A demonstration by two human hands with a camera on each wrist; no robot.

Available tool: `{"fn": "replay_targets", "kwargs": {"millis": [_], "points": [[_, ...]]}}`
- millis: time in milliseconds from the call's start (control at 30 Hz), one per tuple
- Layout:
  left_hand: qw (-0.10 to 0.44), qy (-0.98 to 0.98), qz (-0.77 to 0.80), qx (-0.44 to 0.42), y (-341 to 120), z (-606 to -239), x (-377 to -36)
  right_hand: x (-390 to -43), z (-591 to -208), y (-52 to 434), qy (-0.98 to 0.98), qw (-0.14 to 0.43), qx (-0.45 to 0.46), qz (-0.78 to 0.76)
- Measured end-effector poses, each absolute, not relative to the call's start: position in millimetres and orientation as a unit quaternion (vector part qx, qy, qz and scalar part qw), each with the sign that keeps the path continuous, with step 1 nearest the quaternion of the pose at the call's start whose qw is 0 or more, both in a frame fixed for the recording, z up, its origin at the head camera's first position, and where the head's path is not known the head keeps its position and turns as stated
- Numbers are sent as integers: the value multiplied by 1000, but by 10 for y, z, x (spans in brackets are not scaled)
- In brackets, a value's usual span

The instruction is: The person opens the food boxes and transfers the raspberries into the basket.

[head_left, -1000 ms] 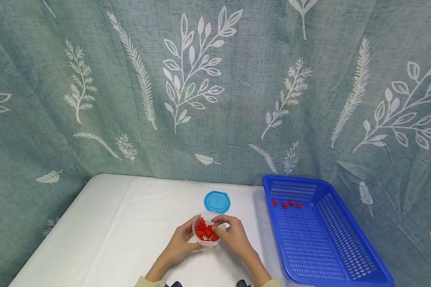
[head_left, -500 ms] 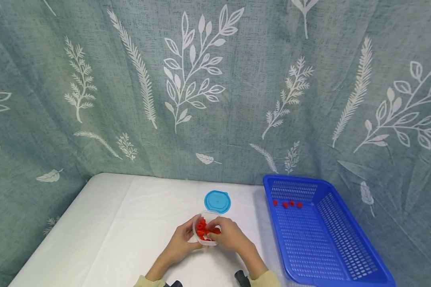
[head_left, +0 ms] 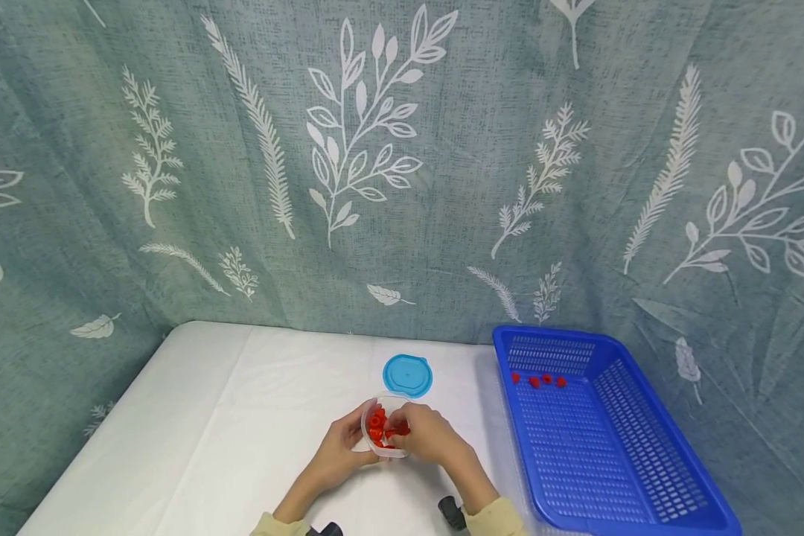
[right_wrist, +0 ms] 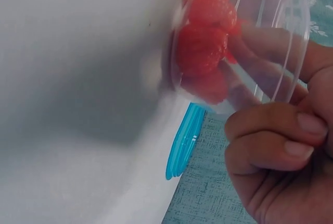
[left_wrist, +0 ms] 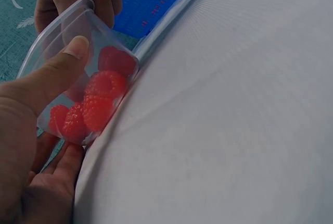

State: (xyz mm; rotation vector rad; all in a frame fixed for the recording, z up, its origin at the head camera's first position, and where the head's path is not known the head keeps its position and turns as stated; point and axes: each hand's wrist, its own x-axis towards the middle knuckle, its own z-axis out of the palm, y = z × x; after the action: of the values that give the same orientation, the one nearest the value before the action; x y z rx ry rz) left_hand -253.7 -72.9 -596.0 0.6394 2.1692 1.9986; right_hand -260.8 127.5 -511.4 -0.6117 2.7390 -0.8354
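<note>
On the white-covered table, my left hand [head_left: 338,450] grips a small clear plastic container [left_wrist: 57,104] from its left side, thumb along the wall. Several red raspberries [left_wrist: 99,96] lie at its bottom. From the right, my right hand [head_left: 429,434] reaches in over the rim. Its thumb and a finger [right_wrist: 276,47] are down among the raspberries [right_wrist: 203,49] and pinch at one, seen blurred through the plastic. The other fingers stay curled outside the wall. A blue round lid [head_left: 407,375] lies flat just behind the container.
At the right stands a blue plastic basket [head_left: 589,461] with slotted walls. Several raspberries [head_left: 534,382] lie near its back end. A green leaf-patterned cloth [head_left: 442,164] hangs behind the table.
My right hand has gone deeper into the container, its thumb and finger now among the raspberries. My left hand keeps its grip, and the container stays in place.
</note>
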Motion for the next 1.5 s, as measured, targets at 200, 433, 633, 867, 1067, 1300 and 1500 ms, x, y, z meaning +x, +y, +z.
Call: {"fn": "replay_targets", "kwargs": {"millis": [200,433,633,867,1067,1300,1500], "points": [[64,718,661,209,-731,-5958,-2536,-2671,-5129,1301,924,126,-211,-293],[62,721,658,209,-729,-5940,-2534,-2682,-5124,1278,924,140,-198,-295],[58,722,657,210,-732,-5940,-2540,-2667,-5084,1293,916,126,-222,-310],[55,726,653,208,-739,-5945,-2547,-2661,-5118,1341,907,114,-241,-324],[54,722,658,207,-735,-5953,-2552,-2667,-5162,1369,907,98,-245,-327],[57,715,666,205,-724,-5959,-2539,-2600,-5169,1375,922,65,-234,-302],[54,717,665,203,-721,-5958,-2529,-2538,-5149,1422,928,26,-222,-297]]}}
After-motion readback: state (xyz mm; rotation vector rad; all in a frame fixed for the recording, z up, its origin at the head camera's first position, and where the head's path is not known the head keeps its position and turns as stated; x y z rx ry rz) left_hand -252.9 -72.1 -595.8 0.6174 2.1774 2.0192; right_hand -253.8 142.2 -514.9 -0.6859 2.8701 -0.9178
